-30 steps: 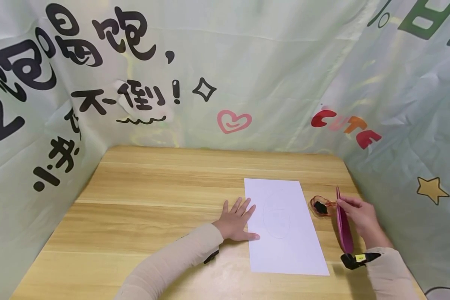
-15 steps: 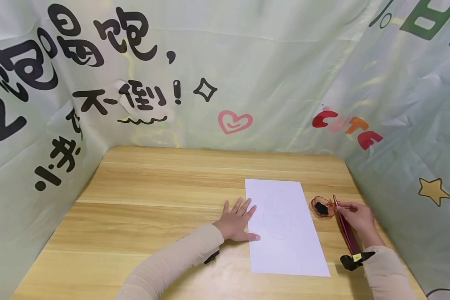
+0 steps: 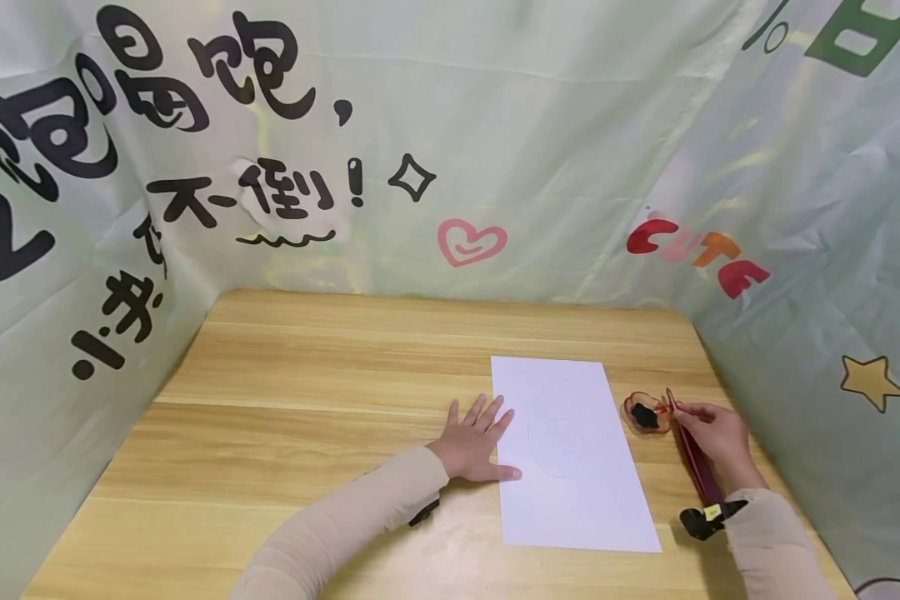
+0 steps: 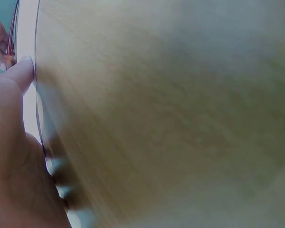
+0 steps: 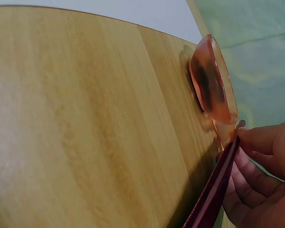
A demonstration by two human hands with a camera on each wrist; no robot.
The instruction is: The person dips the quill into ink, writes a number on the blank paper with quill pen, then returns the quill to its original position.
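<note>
My left hand lies with its fingers spread on the left edge of a white sheet of paper. A faint oval line drawing shows on the sheet. My right hand pinches the far end of a slim, glossy dark magenta packet, whose edge looks finely toothed in the right wrist view. Just left of those fingers sits a small translucent orange dish with a dark lump inside. A clear orange part of the dish extends toward the fingertips; whether they touch it I cannot tell.
Everything rests on a wood-grain table. A printed cloth hangs along its back and sides. A black wrist device is strapped at the right sleeve, near the packet's lower end.
My right hand has turned the magenta packet from showing its broad pink side to a narrower, darker edge, and moved its tip slightly down and left, nearer the dish. My left hand has stayed put.
</note>
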